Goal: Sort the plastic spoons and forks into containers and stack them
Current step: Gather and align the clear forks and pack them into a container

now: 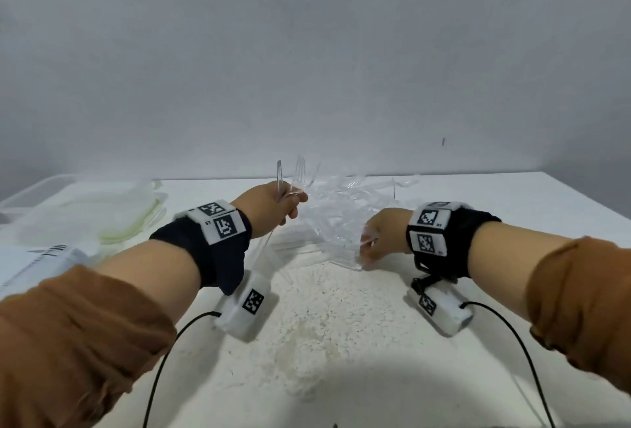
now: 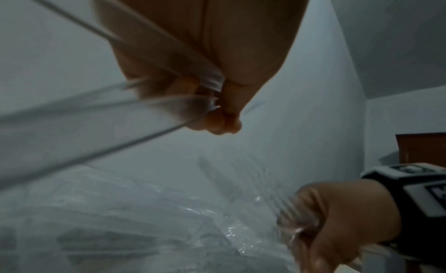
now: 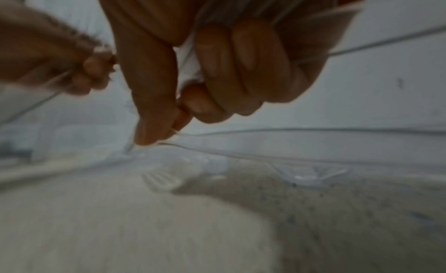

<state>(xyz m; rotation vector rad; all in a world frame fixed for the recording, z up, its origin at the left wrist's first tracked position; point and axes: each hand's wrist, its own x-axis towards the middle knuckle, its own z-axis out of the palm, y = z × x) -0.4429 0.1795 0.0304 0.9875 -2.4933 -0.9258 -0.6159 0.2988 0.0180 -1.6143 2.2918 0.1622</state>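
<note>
My left hand (image 1: 290, 204) is raised over the table and grips a few clear plastic forks (image 1: 299, 168) by their handles, tines up; the left wrist view shows the handles (image 2: 207, 86) clamped in the curled fingers. My right hand (image 1: 370, 243) is low at the near edge of the pile and grips a small bundle of clear cutlery (image 1: 366, 239), fork tines (image 2: 299, 210) sticking out of the fist. Its thumb and curled fingers (image 3: 217, 71) pinch the thin handles. A tangled pile of clear spoons and forks (image 1: 345, 205) lies between and behind both hands.
Stacked whitish containers (image 1: 112, 216) sit at the back left, with a clear tub rim (image 1: 34, 190) at the left edge and a printed packet (image 1: 41, 258) nearer. A loose fork (image 3: 161, 179) lies on the worn white table (image 1: 324, 325). Wrist cables trail toward me.
</note>
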